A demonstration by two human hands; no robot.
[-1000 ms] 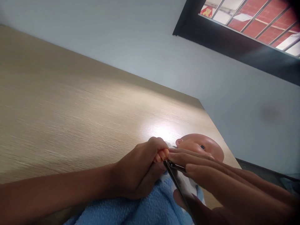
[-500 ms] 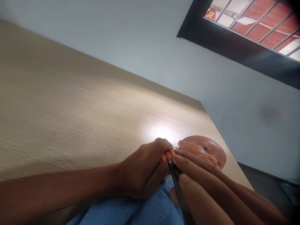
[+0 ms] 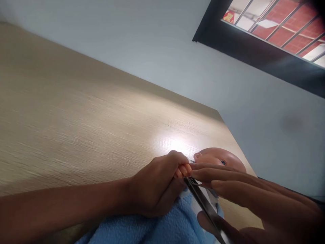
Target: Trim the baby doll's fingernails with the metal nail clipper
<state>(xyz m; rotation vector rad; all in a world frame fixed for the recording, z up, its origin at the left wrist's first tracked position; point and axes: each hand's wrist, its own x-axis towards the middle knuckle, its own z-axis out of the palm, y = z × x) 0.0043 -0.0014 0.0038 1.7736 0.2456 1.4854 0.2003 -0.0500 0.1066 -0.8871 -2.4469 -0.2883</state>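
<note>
The left hand (image 3: 154, 189) is curled shut around the small peach-coloured plastic hand (image 3: 183, 170) of a bald plastic baby doll (image 3: 218, 159), its fingers pinching the tiny fist so that only the doll's fingertips stick out. The right hand (image 3: 243, 196) holds a slim dark metal nail clipper (image 3: 203, 200), thumb beneath and fingers pressed along the top, the tool's tip touching the doll's fingertips. The doll lies at the near right corner of the light wood-grain desk (image 3: 76, 118), its body wrapped in a fluffy light-blue towel (image 3: 162, 227). Judging by this, the trimming is mid-way: the clipper is set at one fingertip, and which fingers are already finished cannot be told.
</note>
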